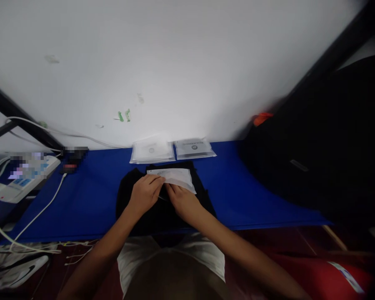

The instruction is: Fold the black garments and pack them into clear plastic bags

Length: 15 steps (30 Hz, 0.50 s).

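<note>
A frosted white plastic pouch [179, 176] with faint dark print lies over dark folded cloth [134, 216] in front of me. My left hand [146, 192] is closed on the pouch's near left edge, thumb and fingers pinched together. Against the pouch's near side is my right hand [184, 202], its fingertips out of sight beneath or inside the plastic. Whether those fingers grip anything is hidden. Behind the cloth lie more frosted pouches: a whitish one [152, 151] on the left and a greyer one [194, 148] with a round dark logo on the right.
Blue fabric [234, 187] covers the work surface, which meets a white wall [187, 75]. To the left are a white power strip [28, 177], cables and a partly blurred dark device [71, 160]. A large black bag-like object [315, 146] fills the right side.
</note>
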Motion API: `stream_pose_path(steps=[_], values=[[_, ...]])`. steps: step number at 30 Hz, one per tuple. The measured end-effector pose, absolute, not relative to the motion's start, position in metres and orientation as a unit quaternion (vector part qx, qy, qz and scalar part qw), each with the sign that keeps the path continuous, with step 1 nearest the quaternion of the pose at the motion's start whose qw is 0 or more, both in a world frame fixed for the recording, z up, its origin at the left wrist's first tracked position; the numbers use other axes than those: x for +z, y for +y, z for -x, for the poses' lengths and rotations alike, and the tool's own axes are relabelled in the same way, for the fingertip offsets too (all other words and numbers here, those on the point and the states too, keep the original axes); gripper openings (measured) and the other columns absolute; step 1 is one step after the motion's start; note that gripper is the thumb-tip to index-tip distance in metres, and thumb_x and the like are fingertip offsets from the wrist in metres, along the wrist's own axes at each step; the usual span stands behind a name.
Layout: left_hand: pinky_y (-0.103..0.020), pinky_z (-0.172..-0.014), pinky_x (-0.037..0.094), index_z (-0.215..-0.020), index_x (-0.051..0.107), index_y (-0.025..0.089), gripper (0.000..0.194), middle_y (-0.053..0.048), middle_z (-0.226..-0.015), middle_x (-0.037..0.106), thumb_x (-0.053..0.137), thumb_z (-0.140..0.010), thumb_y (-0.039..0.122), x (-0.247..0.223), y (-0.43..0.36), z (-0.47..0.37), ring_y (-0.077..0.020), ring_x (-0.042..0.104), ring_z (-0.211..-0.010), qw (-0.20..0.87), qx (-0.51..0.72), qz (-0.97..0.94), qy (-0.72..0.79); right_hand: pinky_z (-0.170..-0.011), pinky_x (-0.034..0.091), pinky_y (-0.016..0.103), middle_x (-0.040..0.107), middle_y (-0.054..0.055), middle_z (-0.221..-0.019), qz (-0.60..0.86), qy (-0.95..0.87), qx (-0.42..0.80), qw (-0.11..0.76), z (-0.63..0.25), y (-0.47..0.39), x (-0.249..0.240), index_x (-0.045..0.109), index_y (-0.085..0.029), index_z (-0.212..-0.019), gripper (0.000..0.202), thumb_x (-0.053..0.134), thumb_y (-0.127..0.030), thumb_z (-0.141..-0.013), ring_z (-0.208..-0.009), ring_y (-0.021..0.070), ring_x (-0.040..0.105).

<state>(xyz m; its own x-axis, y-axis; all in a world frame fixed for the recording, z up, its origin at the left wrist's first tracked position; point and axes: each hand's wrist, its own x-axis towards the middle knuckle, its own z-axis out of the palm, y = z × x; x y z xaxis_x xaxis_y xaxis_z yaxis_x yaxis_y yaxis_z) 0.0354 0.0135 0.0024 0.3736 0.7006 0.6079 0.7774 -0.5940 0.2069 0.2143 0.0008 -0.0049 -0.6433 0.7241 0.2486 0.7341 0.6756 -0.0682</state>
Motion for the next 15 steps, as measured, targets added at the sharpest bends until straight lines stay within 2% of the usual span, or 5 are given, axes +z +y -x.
stream_pose_path(steps=[3, 7, 13, 15], values=[[-0.035, -0.081, 0.056, -0.106, 0.069, 0.021, 0.024, -0.007, -0.099, 0.072, 0.047, -0.096, 0.018, -0.001, 0.013, -0.035, -0.0201, 0.065, -0.089, 0.044, -0.333, 0.83, -0.445, -0.091, 0.054, 0.044, 0.066, 0.022, -0.117, 0.422, -0.902, -0.048, 0.078, -0.202, 0.018, -0.007, 0.051, -0.007, -0.133, 0.046, 0.044, -0.002, -0.087, -0.106, 0.0304, 0.066], [-0.036, -0.084, 0.056, -0.112, 0.067, 0.021, 0.029, -0.008, -0.103, 0.07, 0.045, -0.095, 0.014, -0.005, 0.011, -0.034, -0.0204, 0.065, -0.094, 0.014, -0.337, 0.838, -0.429, -0.09, 0.052, 0.043, 0.068, 0.021, -0.111, 0.423, -0.899, -0.083, 0.079, -0.196, 0.033, -0.006, 0.059, -0.009, -0.123, 0.039, 0.045, -0.002, -0.087, -0.102, 0.0305, 0.066], [-0.034, -0.084, 0.056, -0.116, 0.067, 0.022, 0.031, -0.009, -0.106, 0.069, 0.046, -0.096, 0.014, 0.002, 0.012, -0.028, -0.019, 0.064, -0.097, -0.027, -0.352, 0.846, -0.4, -0.078, 0.054, 0.039, 0.069, 0.017, -0.1, 0.301, -0.95, -0.018, 0.079, -0.217, 0.018, 0.001, 0.061, -0.009, -0.114, 0.038, 0.054, -0.009, -0.077, -0.094, 0.0284, 0.065], [-0.034, -0.084, 0.057, -0.117, 0.067, 0.023, 0.033, -0.008, -0.107, 0.069, 0.045, -0.095, 0.013, 0.004, 0.011, -0.025, -0.0185, 0.065, -0.097, -0.05, -0.345, 0.852, -0.391, -0.078, 0.054, 0.04, 0.069, 0.014, -0.095, 0.248, -0.962, 0.023, 0.11, -0.229, 0.005, 0.006, 0.062, -0.012, -0.108, 0.037, 0.055, -0.012, -0.071, -0.091, 0.0274, 0.064]])
